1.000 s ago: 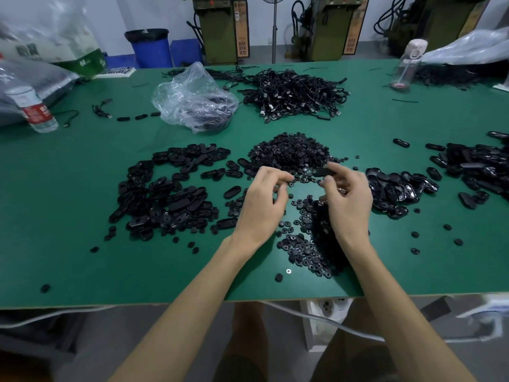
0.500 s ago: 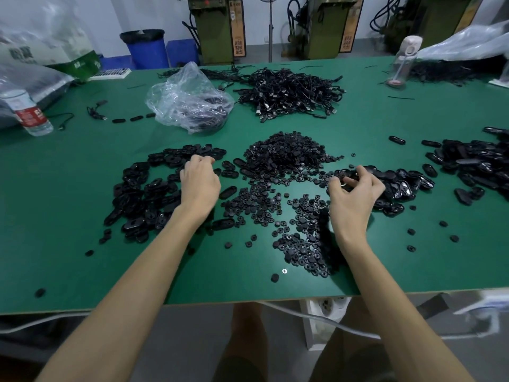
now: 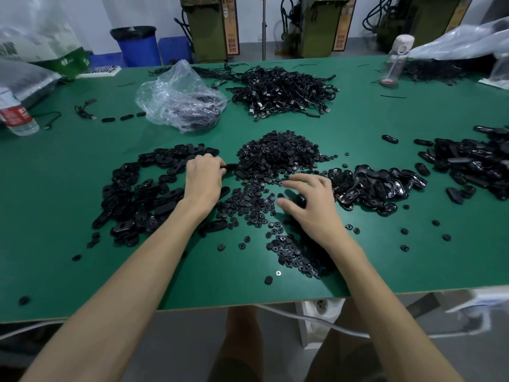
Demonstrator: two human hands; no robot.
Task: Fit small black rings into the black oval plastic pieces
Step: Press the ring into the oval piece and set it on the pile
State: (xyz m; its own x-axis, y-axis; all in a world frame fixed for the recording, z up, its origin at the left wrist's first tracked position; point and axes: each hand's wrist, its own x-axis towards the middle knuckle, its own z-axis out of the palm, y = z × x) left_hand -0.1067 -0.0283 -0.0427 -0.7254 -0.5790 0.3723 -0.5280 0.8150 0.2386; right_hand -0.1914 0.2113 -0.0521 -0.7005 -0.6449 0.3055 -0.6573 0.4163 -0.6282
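Note:
A mound of small black rings lies at the table's middle, and more rings trail toward the near edge. Black oval pieces are heaped to the left. A second heap of ovals lies right of centre. My left hand is at the inner edge of the left heap and grips one black oval piece, whose end sticks out past the fingers. My right hand hovers over the scattered rings with fingers spread and thumb apart, holding nothing that I can see.
A third pile of ovals lies at the right edge. Behind are a crumpled clear bag, a heap of black cables, a water bottle at far left and a clear bottle at far right.
My left hand went from the middle to the left heap and came back inward holding an oval. My right hand left the right heap and moved left over the rings, its fingers opening.

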